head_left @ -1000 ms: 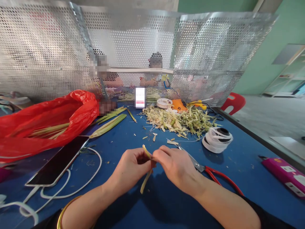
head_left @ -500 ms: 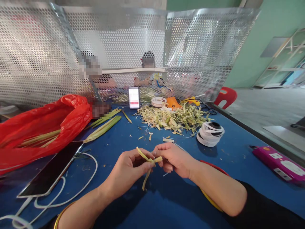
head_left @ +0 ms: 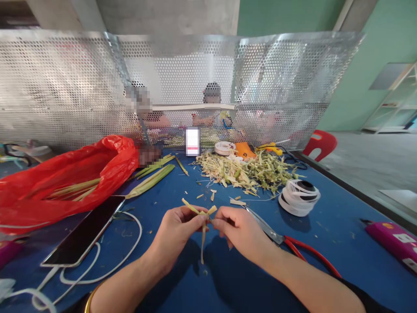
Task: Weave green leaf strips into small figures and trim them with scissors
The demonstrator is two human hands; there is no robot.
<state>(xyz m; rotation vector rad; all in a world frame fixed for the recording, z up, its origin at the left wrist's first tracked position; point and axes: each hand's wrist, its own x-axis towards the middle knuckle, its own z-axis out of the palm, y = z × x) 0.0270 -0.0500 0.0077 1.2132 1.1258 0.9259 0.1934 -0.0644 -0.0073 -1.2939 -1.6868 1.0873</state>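
Note:
Over the near middle of the blue table, my left hand (head_left: 180, 228) pinches a small knotted piece of pale yellow-green leaf strips (head_left: 203, 243), with short ends pointing up and one long strip hanging down. Close at its right side, my right hand (head_left: 237, 224) has thumb and forefinger pressed together at the knot; whatever thin thing they grip is too small to make out. Red-handled scissors (head_left: 276, 237) lie on the table beside and partly behind my right forearm.
On the left are a red plastic bag (head_left: 114, 174) with leaves, a phone (head_left: 86, 230) and a white cable (head_left: 138, 237). Leaf scraps (head_left: 241, 171) are heaped ahead; a white spool (head_left: 298, 200) and a purple pack (head_left: 391, 241) stand right. People sit behind a perforated screen (head_left: 195, 65).
The view has shifted, so things appear lower and further right. My right hand's fingers have closed more tightly beside the knot, and the scissors show more fully.

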